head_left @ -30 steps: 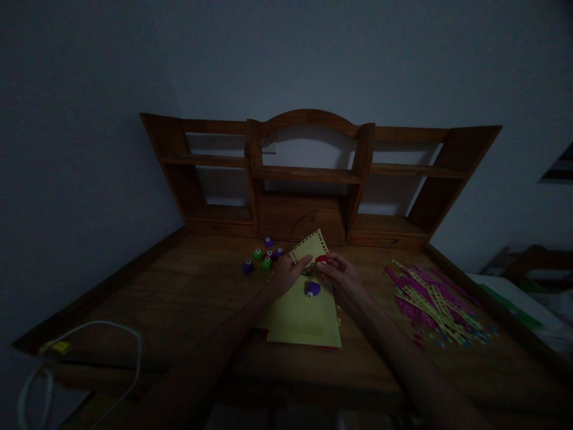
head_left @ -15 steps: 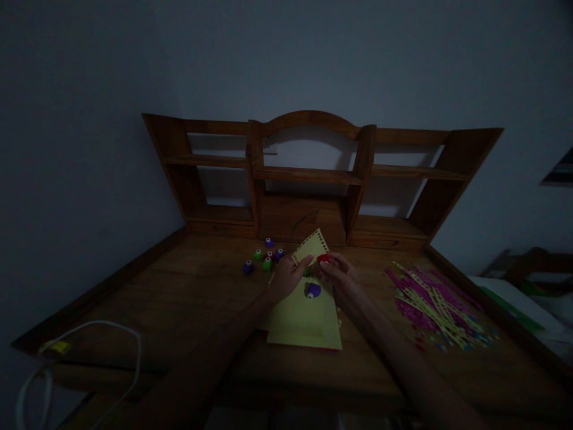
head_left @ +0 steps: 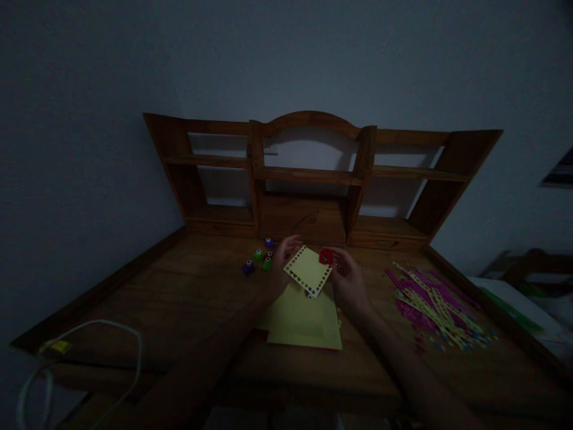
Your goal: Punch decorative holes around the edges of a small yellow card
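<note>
Notes, dim light: clamping red punch in fingers of right hand, at upper-right edge of yellow card with holes along its sides. Curling left hand at card's left corner, being unable to tell whether fingers are gripping. Holding card over yellow sheets on tabletop. Seeing purple punch beyond left hand, punched strips heaped well to right.

Wooden table: occupies the lower half of the frame. Wooden shelf unit: stands along the rear edge, centre. Small purple, green and red punches: grouped left of centre. Yellow sheets: lie flat, lower centre. Perforated yellow strips: heaped over pink strips, lower right. Cut-out bits: scattered beside the heap. White cord: crosses the lower-left corner.
</note>
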`<act>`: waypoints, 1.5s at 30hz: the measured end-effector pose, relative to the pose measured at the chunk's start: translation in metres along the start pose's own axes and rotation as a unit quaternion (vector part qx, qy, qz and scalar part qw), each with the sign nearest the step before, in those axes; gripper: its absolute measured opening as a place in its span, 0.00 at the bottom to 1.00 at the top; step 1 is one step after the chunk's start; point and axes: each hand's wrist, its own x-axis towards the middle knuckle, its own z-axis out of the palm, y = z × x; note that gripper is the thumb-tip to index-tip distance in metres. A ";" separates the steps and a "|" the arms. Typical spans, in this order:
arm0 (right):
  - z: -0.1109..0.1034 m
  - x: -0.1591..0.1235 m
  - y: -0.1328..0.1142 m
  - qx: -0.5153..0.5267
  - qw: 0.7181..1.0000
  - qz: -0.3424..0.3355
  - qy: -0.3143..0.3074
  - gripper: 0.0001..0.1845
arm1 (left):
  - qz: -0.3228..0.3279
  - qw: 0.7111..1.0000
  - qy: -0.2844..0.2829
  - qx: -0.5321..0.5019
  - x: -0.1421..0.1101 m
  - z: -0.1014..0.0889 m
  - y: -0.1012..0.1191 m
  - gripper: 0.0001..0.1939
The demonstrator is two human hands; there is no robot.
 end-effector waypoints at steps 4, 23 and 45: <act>-0.003 -0.001 0.014 -0.039 0.999 0.020 -0.001 0.10 | -0.114 0.992 0.019 -0.052 0.003 0.000 -0.011 0.15; -0.009 0.003 0.038 0.115 0.981 0.152 -0.024 0.19 | -0.083 0.990 -0.113 0.009 0.003 0.011 -0.021 0.15; -0.010 0.003 0.020 -0.017 0.998 0.039 -0.043 0.19 | -0.022 0.990 -0.123 0.058 0.001 0.012 -0.010 0.15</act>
